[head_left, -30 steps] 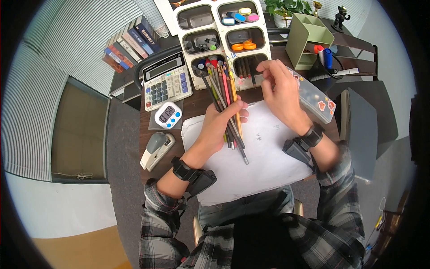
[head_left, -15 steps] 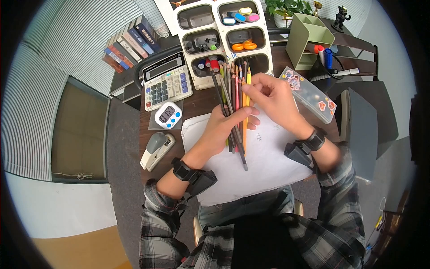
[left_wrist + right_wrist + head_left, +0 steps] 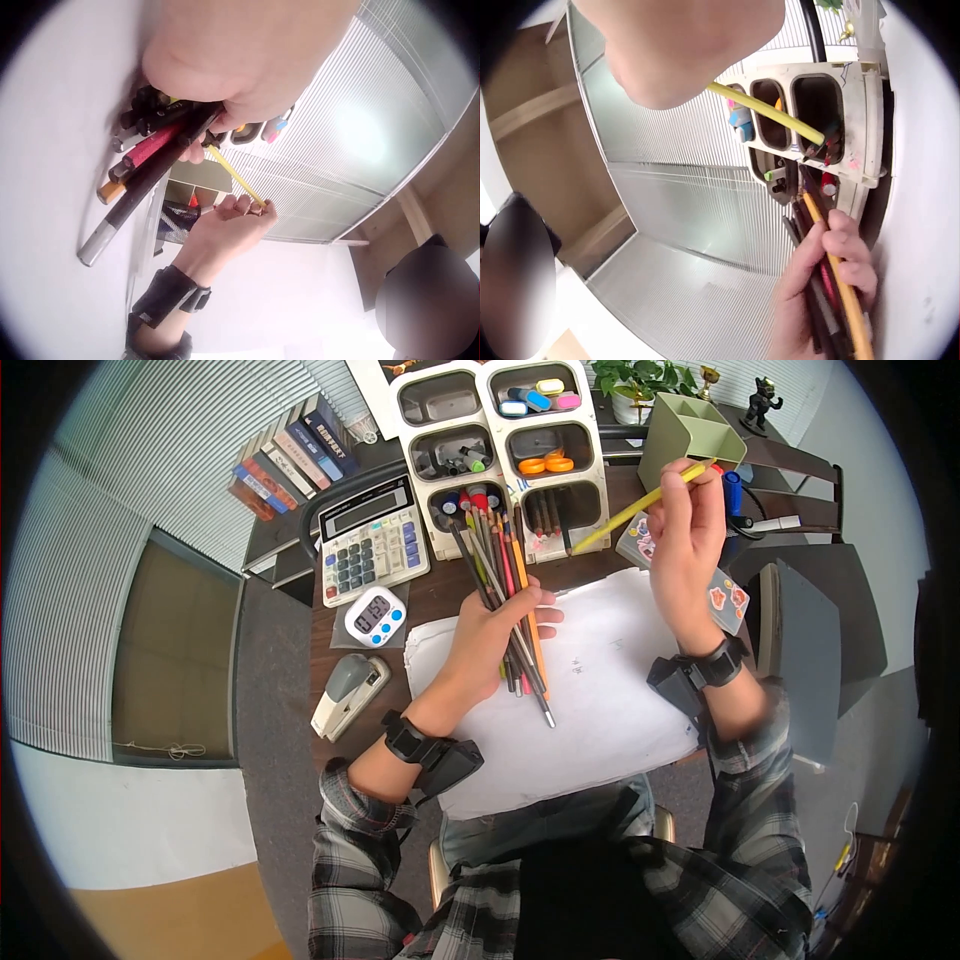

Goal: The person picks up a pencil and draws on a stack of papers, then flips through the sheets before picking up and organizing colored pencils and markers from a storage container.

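Observation:
My left hand (image 3: 478, 640) grips a bundle of colored pencils (image 3: 538, 668) over the white paper (image 3: 600, 700), points toward the organizer. In the left wrist view several blunt ends, such as a dark pencil (image 3: 139, 199) with a silver end, stick out below the palm. My right hand (image 3: 688, 550) pinches a yellow pencil (image 3: 630, 512) near its sharpened tip. Its blunt end points down-left, overlapping the front right compartment in the right wrist view. That compartment of the white organizer (image 3: 493, 422) holds several dark pencils (image 3: 545, 513).
Left of the paper are a calculator (image 3: 372, 550), a timer (image 3: 376, 617) and a stapler (image 3: 350, 695). A clear sticker-covered case (image 3: 728, 600) lies partly behind my right hand. Behind it stand a green holder (image 3: 675, 435) and blue marker (image 3: 733, 490). Orange-handled scissors (image 3: 545, 463) sit in the organizer.
My right hand took the yellow pencil from the bundle, then moved up and right with it, tilting it. The left hand lowered slightly to the left with the remaining pencils.

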Available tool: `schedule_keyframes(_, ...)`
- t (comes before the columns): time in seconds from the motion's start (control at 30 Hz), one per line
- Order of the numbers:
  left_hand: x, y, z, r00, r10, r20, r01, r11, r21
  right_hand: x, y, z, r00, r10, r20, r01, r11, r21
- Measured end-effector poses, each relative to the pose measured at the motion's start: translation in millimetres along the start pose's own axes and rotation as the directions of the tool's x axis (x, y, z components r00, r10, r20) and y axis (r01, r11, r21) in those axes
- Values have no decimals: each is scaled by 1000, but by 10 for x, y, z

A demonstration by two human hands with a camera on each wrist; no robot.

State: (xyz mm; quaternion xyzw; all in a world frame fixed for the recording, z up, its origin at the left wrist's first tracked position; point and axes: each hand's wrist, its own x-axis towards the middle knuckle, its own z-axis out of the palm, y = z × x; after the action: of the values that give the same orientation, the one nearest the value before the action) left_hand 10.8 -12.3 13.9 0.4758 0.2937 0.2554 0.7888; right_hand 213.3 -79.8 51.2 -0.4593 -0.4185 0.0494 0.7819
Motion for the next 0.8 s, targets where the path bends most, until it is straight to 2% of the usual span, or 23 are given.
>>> schedule_keyframes(0.03,-1,1,2,1000,0,1,0,1000,1,-20,-3,25,995,-100,-6,99,989,-106)
schedule_keyframes(0.07,-3,4,8,1000,0,-2,0,1000,2,-56,-16,37,988,-148,51,155,973,-171)
schedule_keyframes(0.1,-3,5,13,1000,0,-5,0,1000,4,-65,23,29,962,-252,100,271,911,-311)
schedule_keyframes(0.2,0,-2,8,1000,-1,-8,1,1000,3,-105,-17,91,933,-269,237,350,829,-436)
schedule_keyframes(0.33,0,-8,-4,1000,15,9,-15,1000,0,-112,36,88,931,-164,326,315,812,-491)
schedule_keyframes(0.47,-5,-8,-1,1000,21,2,-21,1000,-4,-116,116,77,912,-139,385,327,814,-479)
schedule_keyframes(0.53,-4,-7,-3,1000,20,-2,-20,1000,-4,-119,132,63,913,-68,402,295,790,-537)
schedule_keyframes(0.63,-8,-1,-2,1000,22,-7,-22,1000,-3,-113,183,56,932,-90,352,271,818,-508)
schedule_keyframes(0.73,-7,-6,6,1000,24,-13,-25,999,-26,-110,133,58,925,-145,351,312,815,-488)
schedule_keyframes(0.8,1,-2,7,999,34,27,-33,999,-35,-150,33,82,918,-129,375,307,830,-465)
